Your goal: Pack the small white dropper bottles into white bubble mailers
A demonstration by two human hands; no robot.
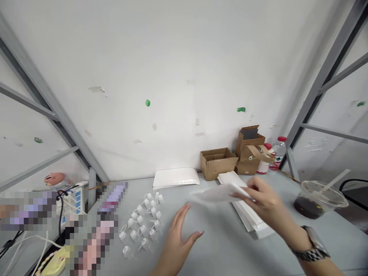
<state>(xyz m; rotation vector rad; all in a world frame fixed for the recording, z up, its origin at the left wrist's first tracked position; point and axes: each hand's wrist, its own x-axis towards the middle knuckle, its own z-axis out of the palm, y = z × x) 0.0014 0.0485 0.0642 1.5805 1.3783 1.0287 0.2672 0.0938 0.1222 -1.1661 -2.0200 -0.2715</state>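
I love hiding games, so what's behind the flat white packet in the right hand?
Behind the packet, a pile of long, flat white packets shows at both ends on the gray tabletop. The pile's middle is covered by the packet and right hand.

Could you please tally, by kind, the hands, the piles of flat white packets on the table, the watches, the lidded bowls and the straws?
Hands: 2
White piles: 2
Watch: 1
Lidded bowl: 1
Straw: 1
Total: 7
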